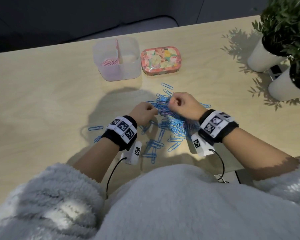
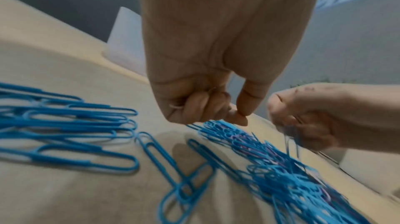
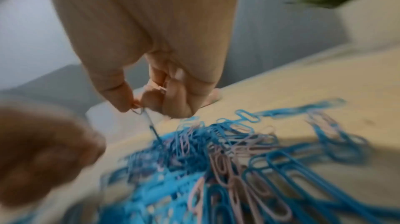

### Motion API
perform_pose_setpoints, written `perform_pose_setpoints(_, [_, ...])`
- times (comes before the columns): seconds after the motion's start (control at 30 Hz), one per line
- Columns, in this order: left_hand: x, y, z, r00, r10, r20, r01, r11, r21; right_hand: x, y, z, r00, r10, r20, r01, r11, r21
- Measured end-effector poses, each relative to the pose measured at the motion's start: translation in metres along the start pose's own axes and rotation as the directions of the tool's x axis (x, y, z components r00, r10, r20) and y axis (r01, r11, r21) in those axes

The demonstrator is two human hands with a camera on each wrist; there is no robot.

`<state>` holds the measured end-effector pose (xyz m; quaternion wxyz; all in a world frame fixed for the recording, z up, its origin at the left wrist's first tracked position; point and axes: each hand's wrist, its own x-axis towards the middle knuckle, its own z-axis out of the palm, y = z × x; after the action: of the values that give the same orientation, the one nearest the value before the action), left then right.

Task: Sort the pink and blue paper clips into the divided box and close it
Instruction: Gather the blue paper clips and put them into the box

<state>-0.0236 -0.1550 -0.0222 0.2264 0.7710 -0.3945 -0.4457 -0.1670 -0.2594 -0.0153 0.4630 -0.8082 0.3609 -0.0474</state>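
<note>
A tangled pile of blue and pink paper clips [image 1: 164, 116] lies on the wooden table, with loose blue clips [image 1: 154, 146] nearer me. My left hand [image 1: 151, 110] hovers over the pile's left edge, fingers curled; the left wrist view shows a pink clip loop [image 2: 176, 107] tucked under those fingers. My right hand [image 3: 138, 106] pinches a pink clip [image 3: 136, 109] between thumb and forefinger above the pile's far side, and a blue clip [image 3: 154, 131] dangles from it. The clear divided box [image 1: 100, 66] stands open at the back, pink clips [image 1: 109, 62] in its left compartment.
A floral lid [image 1: 160, 60] lies just right of the box. Two white pots with green plants [image 1: 263, 58] [image 1: 284, 87] stand at the table's right edge. A single blue clip [image 1: 95, 128] lies left of my left wrist.
</note>
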Motion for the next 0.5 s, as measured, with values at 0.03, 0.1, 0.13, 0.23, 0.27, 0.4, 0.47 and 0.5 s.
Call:
perform_pose_setpoints(0.03, [-0.001, 0.001, 0.004, 0.999, 0.033, -0.005, -0.033, 0.998, 0.059, -0.003, 0.002, -0.008, 0.996, 0.079, -0.042, -0.071, 0.982, 0.175])
perform_pose_setpoints(0.1, [-0.003, 0.004, 0.011, 0.995, 0.099, 0.001, -0.098, 0.978, 0.182, -0.013, 0.01, -0.023, 0.978, 0.209, -0.026, -0.177, 0.883, 0.434])
perform_pose_setpoints(0.13, [-0.005, 0.008, 0.015, 0.991, 0.132, 0.016, -0.132, 0.964, 0.229, -0.019, 0.015, -0.029, 0.97, 0.242, -0.013, -0.204, 0.843, 0.498])
perform_pose_setpoints(0.23, [-0.007, 0.019, 0.027, 0.974, 0.216, 0.071, -0.228, 0.928, 0.296, -0.034, 0.028, -0.039, 0.949, 0.313, -0.048, -0.229, 0.784, 0.577])
perform_pose_setpoints(0.27, [-0.008, 0.022, 0.03, 0.967, 0.24, 0.081, -0.253, 0.918, 0.304, -0.039, 0.03, -0.041, 0.941, 0.334, -0.057, -0.235, 0.765, 0.6])
perform_pose_setpoints(0.4, [-0.006, 0.033, 0.047, 0.955, 0.269, 0.128, -0.295, 0.911, 0.289, -0.054, 0.04, -0.036, 0.913, 0.407, -0.038, -0.294, 0.718, 0.63])
perform_pose_setpoints(0.47, [-0.004, 0.035, 0.053, 0.954, 0.263, 0.144, -0.297, 0.9, 0.32, -0.055, 0.05, -0.028, 0.92, 0.387, -0.061, -0.312, 0.818, 0.483])
perform_pose_setpoints(0.5, [-0.003, 0.035, 0.056, 0.954, 0.262, 0.144, -0.297, 0.888, 0.351, -0.054, 0.055, -0.024, 0.932, 0.356, -0.067, -0.304, 0.87, 0.388])
